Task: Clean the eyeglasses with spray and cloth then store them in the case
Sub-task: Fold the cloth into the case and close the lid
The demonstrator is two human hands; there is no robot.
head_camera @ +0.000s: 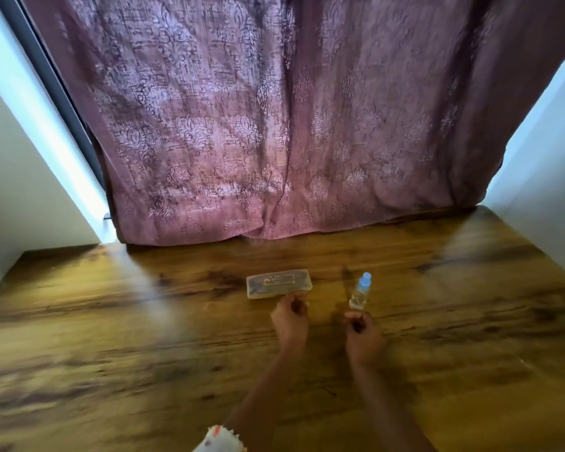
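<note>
Case (279, 284), translucent with dark label, lies flat; left hand (291, 316) and right hand (363, 332) curled, grip unclear.

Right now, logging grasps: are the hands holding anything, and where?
Cannot tell: left hand curls at the near edge of the case; right hand curls near the bottle.

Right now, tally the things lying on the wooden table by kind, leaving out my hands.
Clear case: 1
Spray bottle: 1
Total: 2
</note>
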